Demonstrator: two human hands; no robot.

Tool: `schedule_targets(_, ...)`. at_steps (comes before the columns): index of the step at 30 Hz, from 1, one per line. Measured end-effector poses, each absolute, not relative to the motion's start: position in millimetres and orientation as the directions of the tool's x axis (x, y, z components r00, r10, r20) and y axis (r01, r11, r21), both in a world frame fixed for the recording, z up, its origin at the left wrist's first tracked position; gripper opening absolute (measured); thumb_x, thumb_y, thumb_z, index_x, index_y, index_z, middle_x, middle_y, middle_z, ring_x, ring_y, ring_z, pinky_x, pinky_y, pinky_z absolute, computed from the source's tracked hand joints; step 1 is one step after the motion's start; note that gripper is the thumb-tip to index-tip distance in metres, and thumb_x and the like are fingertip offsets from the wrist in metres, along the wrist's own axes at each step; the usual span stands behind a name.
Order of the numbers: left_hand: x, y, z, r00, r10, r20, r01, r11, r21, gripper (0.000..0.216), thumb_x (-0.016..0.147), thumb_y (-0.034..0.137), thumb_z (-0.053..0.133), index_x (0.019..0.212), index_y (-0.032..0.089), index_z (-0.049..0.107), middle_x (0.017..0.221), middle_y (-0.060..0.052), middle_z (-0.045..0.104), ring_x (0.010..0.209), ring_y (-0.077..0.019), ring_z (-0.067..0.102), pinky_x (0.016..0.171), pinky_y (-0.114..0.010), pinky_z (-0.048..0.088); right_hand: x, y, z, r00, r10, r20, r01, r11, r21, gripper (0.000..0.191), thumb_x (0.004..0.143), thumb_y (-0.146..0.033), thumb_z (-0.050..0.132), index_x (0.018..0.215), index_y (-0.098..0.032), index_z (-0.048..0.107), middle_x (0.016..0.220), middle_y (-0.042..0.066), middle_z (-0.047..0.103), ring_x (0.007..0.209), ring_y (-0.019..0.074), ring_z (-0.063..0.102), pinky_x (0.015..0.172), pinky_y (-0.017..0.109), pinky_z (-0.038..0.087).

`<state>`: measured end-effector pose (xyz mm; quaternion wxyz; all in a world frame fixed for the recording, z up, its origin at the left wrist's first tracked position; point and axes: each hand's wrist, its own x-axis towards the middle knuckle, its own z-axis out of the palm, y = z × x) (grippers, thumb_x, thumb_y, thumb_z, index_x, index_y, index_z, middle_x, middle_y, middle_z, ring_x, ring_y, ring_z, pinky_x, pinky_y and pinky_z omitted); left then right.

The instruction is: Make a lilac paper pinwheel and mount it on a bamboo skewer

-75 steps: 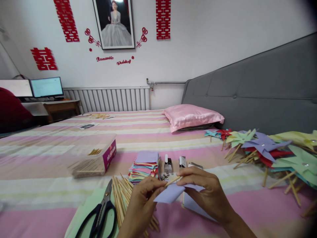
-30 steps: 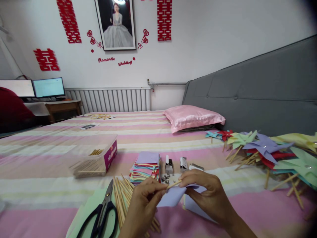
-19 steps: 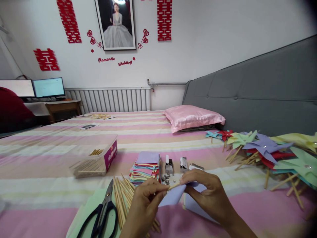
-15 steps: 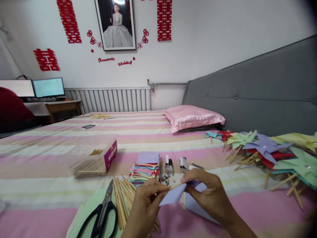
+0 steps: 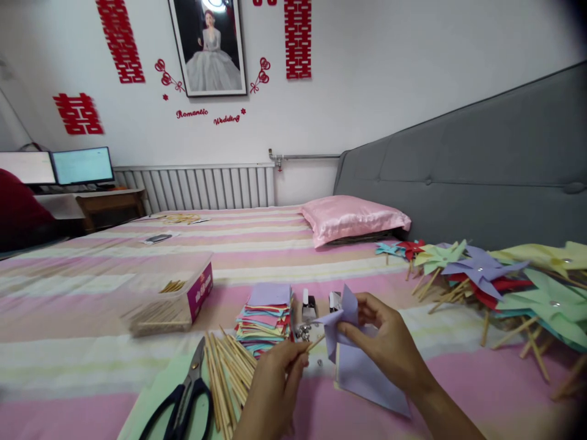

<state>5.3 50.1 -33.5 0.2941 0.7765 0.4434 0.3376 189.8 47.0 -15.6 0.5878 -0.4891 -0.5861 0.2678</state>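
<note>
My left hand (image 5: pixel 278 380) pinches a thin wooden stick (image 5: pixel 316 342), whose far end meets a purple paper pinwheel (image 5: pixel 342 321). My right hand (image 5: pixel 385 339) is closed on that pinwheel from the right, thumb in front and fingers behind. How stick and paper are joined is hidden. Beneath the hands lies flat purple paper (image 5: pixel 373 382). Small silver pins (image 5: pixel 303 333) are scattered just beyond my left hand, by two small open boxes, one a dark box (image 5: pixel 309 305). Left of them stands a stack of coloured paper squares (image 5: pixel 265 318).
Black-handled scissors (image 5: pixel 186 391) lie on green paper (image 5: pixel 153 382), beside a pile of wooden sticks (image 5: pixel 224 373). A clear plastic box (image 5: pixel 165 305) holds more sticks. Several finished pinwheels (image 5: pixel 481 269) rest at the right. Farther back is a pink pillow (image 5: pixel 355 220). A person's red sleeve (image 5: pixel 21 205) shows far left.
My right hand has turned the purple paper more upright, so its folded blades now show. My left hand has moved slightly down and left with the stick. The view has shifted a little.
</note>
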Motion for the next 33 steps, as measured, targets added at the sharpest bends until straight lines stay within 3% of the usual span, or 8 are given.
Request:
schedule_targets(4,4.1,51.9,-38.9,0.367,0.903,0.223,0.49,-0.391,0.779,0.027,0.084,0.03,0.041,0.078,0.016,0.063,0.066,-0.004,0.059,0.062,-0.0169,0.054,0.059,-0.027,0.037,195.4,49.7,-16.1,0.289,0.893,0.345,0.081,0.336,-0.938,0.037,0.063,-0.034,0.071,0.091,-0.017,0.056,0.078,0.007,0.068,0.073,0.0206,0.062,0.064,0.03,0.047)
schedule_targets(9,4.7,55.6,-42.0,0.302,0.946,0.12,0.193,-0.183,0.964,0.03,0.08,0.04,0.047,0.088,0.013,0.06,0.065,0.0,0.056,0.053,-0.0122,0.05,0.051,-0.024,0.036,201.0,49.0,-13.8,0.333,0.908,0.254,-0.106,0.303,-0.947,0.044,0.068,-0.049,0.063,0.098,-0.017,0.056,0.09,0.009,0.067,0.078,0.0203,0.061,0.063,0.028,0.045)
schedule_targets(13,6.9,55.5,-38.1,0.292,0.953,0.079,0.027,-0.091,0.995,0.034,0.074,0.044,0.055,0.084,0.012,0.06,0.061,0.0,0.058,0.048,-0.01,0.049,0.047,-0.022,0.033,196.4,49.1,-15.2,0.208,0.959,0.194,-0.096,0.217,-0.971,0.043,0.067,-0.051,0.062,0.091,-0.016,0.061,0.089,0.01,0.068,0.072,0.0202,0.061,0.059,0.028,0.043)
schedule_targets(18,8.8,54.5,-36.1,0.3,0.951,0.075,0.0,-0.079,0.997,0.032,0.074,0.042,0.057,0.083,0.011,0.059,0.061,0.0,0.059,0.047,-0.0095,0.05,0.047,-0.022,0.033,185.5,48.9,-21.1,0.076,0.984,0.164,-0.028,0.166,-0.986,0.04,0.065,-0.05,0.065,0.085,-0.015,0.066,0.081,0.007,0.068,0.067,0.0179,0.059,0.056,0.026,0.042)
schedule_targets(26,9.5,52.4,-39.4,0.341,0.936,0.086,0.018,-0.098,0.995,0.031,0.077,0.04,0.054,0.085,0.01,0.061,0.063,-0.001,0.059,0.049,-0.0093,0.049,0.049,-0.023,0.034,181.3,50.8,-27.0,0.056,0.986,0.155,-0.042,0.157,-0.987,0.031,0.062,-0.044,0.069,0.069,-0.014,0.069,0.064,0.002,0.066,0.059,0.0144,0.055,0.057,0.025,0.042)
schedule_targets(33,10.8,52.7,-37.2,0.342,0.936,0.079,-0.015,-0.079,0.997,0.033,0.074,0.042,0.057,0.083,0.011,0.062,0.062,-0.001,0.061,0.048,-0.0096,0.05,0.049,-0.022,0.034,181.8,52.2,-28.9,0.1,0.982,0.161,-0.035,0.165,-0.986,0.034,0.061,-0.047,0.069,0.069,-0.014,0.07,0.069,0.005,0.068,0.063,0.0172,0.057,0.056,0.027,0.044)
